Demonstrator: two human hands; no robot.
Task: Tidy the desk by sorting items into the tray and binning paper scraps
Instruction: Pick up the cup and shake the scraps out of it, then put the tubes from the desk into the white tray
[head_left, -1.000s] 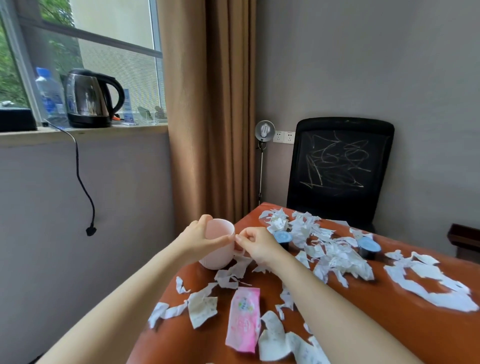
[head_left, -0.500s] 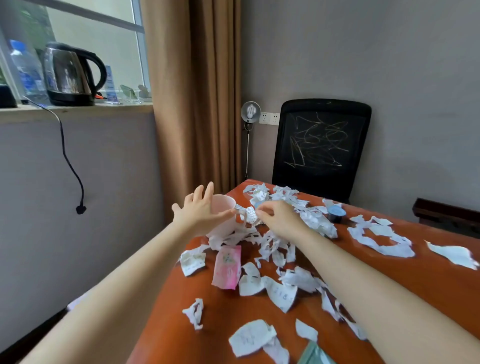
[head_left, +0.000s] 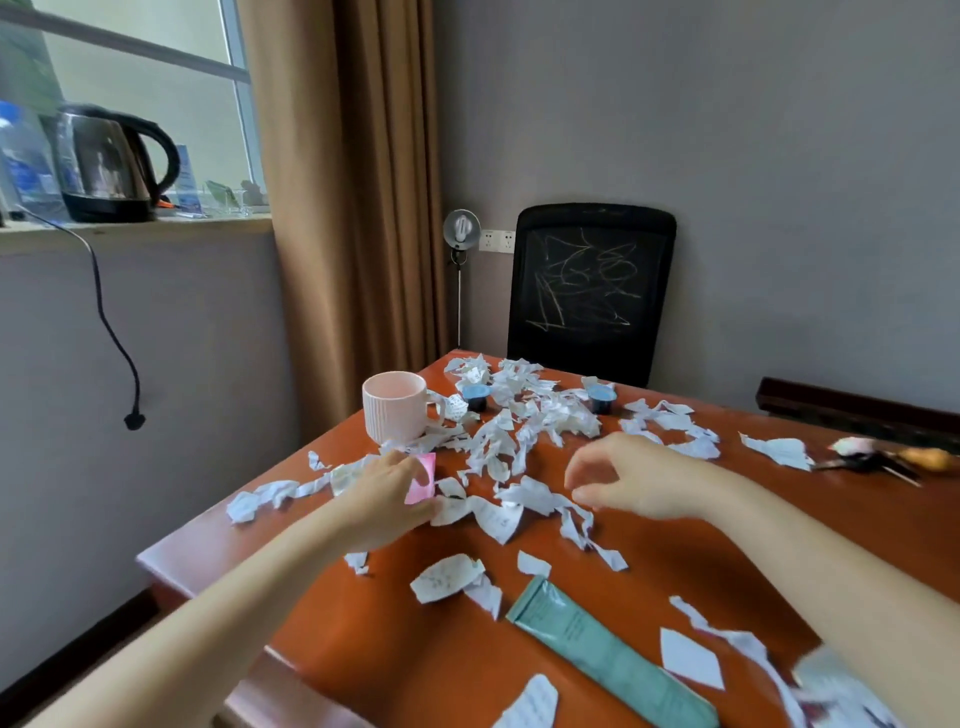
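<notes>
Left of centre, the left hand (head_left: 387, 499) seems to rest its grip spread flat on the pink packet (head_left: 423, 480), which lies lengthwise up-frame on the tabletop (head_left: 415, 649). The right hand (head_left: 634, 480) hovers farther right, loosely curled and empty.

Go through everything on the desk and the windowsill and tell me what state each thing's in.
Pink mug, upright, no hand on it.
Pink packet, flat, left hand touching it.
Right hand, loosely curled, empty.
Green tube, lying flat.
Two blue-lidded pots, upright, lids on.
Paper scraps, strewn over the desk.
Kettle, lid shut, plug dangling unplugged.
</notes>
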